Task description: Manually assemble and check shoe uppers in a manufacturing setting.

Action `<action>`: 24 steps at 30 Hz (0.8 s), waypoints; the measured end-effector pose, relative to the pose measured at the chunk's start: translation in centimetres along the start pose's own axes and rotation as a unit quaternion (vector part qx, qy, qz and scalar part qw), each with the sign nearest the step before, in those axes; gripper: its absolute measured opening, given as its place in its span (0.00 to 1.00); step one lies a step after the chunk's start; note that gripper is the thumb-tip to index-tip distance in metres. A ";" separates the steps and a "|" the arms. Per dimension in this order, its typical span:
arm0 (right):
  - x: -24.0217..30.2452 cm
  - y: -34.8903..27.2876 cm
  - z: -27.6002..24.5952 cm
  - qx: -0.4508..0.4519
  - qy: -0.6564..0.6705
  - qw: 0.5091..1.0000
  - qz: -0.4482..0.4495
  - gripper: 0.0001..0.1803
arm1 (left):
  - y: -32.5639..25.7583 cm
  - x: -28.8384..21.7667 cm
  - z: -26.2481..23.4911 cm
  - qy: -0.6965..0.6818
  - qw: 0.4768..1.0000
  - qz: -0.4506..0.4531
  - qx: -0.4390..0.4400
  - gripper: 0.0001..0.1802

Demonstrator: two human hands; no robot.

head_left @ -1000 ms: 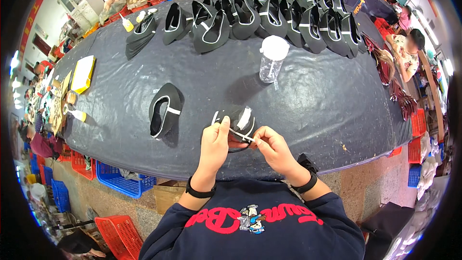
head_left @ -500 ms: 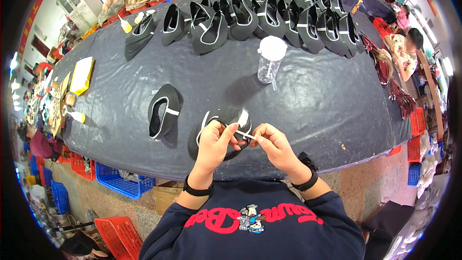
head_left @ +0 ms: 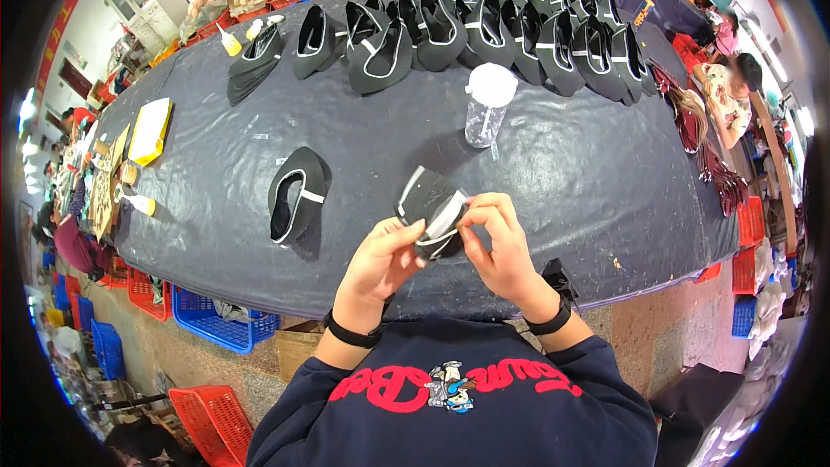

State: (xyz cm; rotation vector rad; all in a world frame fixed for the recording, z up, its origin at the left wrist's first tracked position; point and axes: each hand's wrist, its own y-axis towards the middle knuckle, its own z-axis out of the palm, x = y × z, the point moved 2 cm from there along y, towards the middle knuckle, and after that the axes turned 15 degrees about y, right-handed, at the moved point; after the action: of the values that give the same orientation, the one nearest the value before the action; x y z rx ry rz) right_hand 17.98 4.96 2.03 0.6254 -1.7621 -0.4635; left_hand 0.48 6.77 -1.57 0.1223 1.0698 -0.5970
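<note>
Above the near part of the table, a black shoe upper (head_left: 425, 197) with white edging is held between my two hands. My left hand (head_left: 380, 261) grips its lower left side, thumb on top. At its right edge, beside a white strip (head_left: 446, 214), the fingers of my right hand (head_left: 501, 246) are pinched together. Whether they hold the strip itself or the upper's edge is hard to see. Another black upper (head_left: 311, 170) with a white band lies to the left on the table.
Many black uppers (head_left: 380, 65) stand in rows along the table's far side. A clear cup with a white lid (head_left: 487, 112) stands before them. At the left are a yellow-and-white box (head_left: 151, 131) and a glue bottle (head_left: 140, 205). A person (head_left: 726, 95) sits at the right.
The shoe upper has been lifted and turned more upright. My right hand has moved from a white strip stretched between both hands to the upper's right edge.
</note>
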 end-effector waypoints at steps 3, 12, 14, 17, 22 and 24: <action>-0.1 -0.6 0.0 -0.012 0.125 0.990 0.064 0.11 | -0.1 0.2 -0.3 -0.229 0.964 0.012 0.131 0.16; 0.6 0.2 -1.0 0.027 0.122 0.991 0.037 0.13 | -1.1 -1.7 2.8 0.120 0.990 0.055 -0.053 0.20; 0.7 0.6 -1.4 0.036 0.096 0.995 0.012 0.13 | -1.1 -1.8 2.6 0.161 0.982 0.057 -0.081 0.18; 1.1 0.4 -2.0 0.079 0.039 0.994 -0.060 0.13 | -1.4 -2.1 3.2 0.151 0.984 0.053 -0.080 0.16; 1.4 0.2 -2.0 0.116 -0.076 0.977 -0.162 0.13 | -1.1 -1.8 3.2 0.161 0.982 0.066 -0.080 0.15; 1.5 0.0 -1.9 0.128 -0.102 0.973 -0.164 0.13 | -1.0 -2.2 3.2 0.201 0.975 0.071 -0.068 0.14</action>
State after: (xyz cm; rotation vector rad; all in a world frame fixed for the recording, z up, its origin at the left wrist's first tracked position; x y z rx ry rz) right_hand 19.53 4.05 3.73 1.0951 -1.9387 -0.5446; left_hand 1.74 5.57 2.02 0.2044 1.4771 -0.3744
